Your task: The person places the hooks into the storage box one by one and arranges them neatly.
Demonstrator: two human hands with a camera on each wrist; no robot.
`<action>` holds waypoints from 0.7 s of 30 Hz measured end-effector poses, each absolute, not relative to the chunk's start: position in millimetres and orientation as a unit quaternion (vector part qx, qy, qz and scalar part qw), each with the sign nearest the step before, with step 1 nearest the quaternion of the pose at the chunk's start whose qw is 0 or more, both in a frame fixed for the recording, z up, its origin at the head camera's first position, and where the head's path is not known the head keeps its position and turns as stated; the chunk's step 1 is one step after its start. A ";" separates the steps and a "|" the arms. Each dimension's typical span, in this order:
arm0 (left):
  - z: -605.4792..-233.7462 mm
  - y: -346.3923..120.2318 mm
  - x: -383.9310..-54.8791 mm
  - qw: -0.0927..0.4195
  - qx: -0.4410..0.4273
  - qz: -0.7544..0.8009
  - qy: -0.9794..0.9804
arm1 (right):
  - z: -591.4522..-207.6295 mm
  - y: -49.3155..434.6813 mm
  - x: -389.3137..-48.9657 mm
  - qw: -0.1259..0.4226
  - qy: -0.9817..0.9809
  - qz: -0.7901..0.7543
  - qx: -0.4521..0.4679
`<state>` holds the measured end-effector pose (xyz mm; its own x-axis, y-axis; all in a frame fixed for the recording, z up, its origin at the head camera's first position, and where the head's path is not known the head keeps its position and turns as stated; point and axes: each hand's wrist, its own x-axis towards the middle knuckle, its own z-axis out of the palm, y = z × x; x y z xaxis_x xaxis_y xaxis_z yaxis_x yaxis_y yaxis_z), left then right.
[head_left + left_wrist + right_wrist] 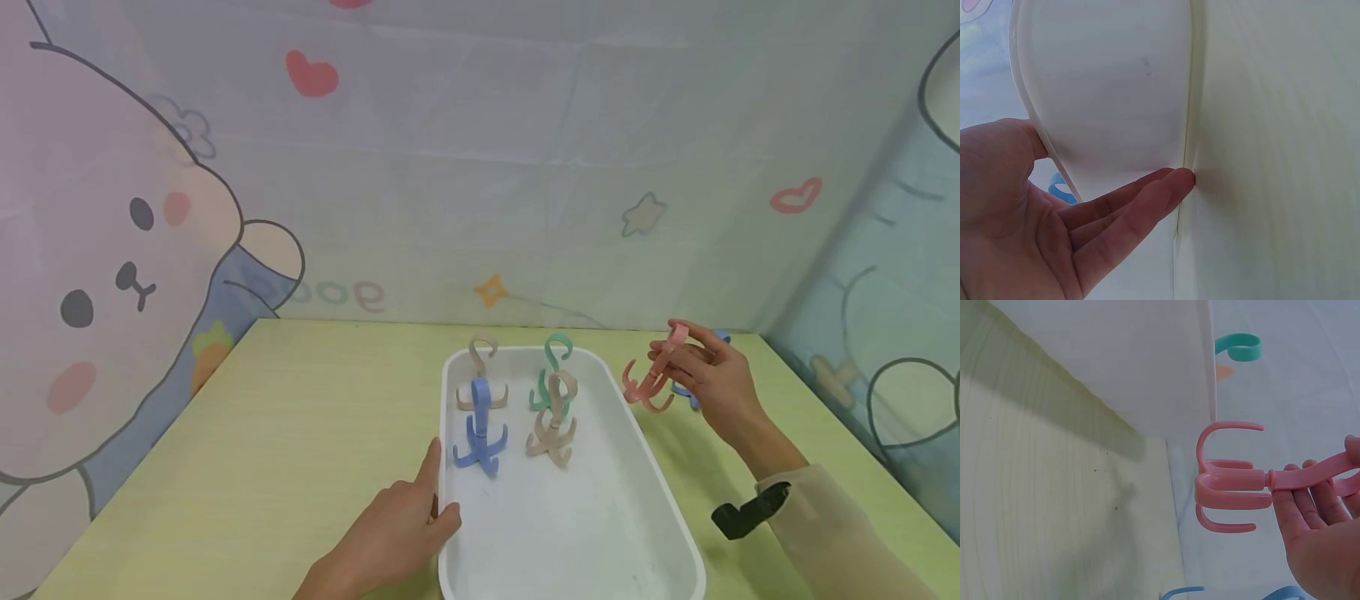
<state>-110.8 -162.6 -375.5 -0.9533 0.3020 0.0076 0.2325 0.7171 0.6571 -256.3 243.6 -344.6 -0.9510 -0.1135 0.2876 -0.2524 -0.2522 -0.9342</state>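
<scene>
The left hand (397, 529) enters the head view at the lower centre, its wrist (322, 575) near the bottom edge. The index finger (429, 467) points forward; the thumb (444, 527) is set apart, angled to the right. In the left wrist view the palm is visible, with fingers (1129, 228) nearly straight and close together and the thumb tip hidden. The right hand (708, 367) is raised at the right, its wrist bare beyond a pale sleeve (832, 517), the forearm slanting from the lower right corner. Its thumb and fingers form a pinching grip. The right wrist view crops this hand at the edge, several fingers (1307, 509) lying side by side.
</scene>
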 end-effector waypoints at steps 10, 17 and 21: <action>-375.0 -162.3 -110.2 0.049 0.147 0.347 0.925 | -339.9 245.0 -254.1 0.052 -0.606 0.777 0.164; -374.9 -162.1 -110.5 0.050 0.146 0.347 0.925 | -335.1 247.3 -251.3 0.045 -0.593 0.782 0.187; -375.4 -162.9 -110.5 0.050 0.146 0.346 0.925 | -332.3 247.1 -249.5 0.041 -0.591 0.782 0.195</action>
<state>-110.5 -162.9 -375.4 -0.9526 0.3042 0.0086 0.2352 0.7178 0.6553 -249.5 247.1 -332.3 -0.9205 -0.1671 0.3531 -0.2942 -0.2983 -0.9080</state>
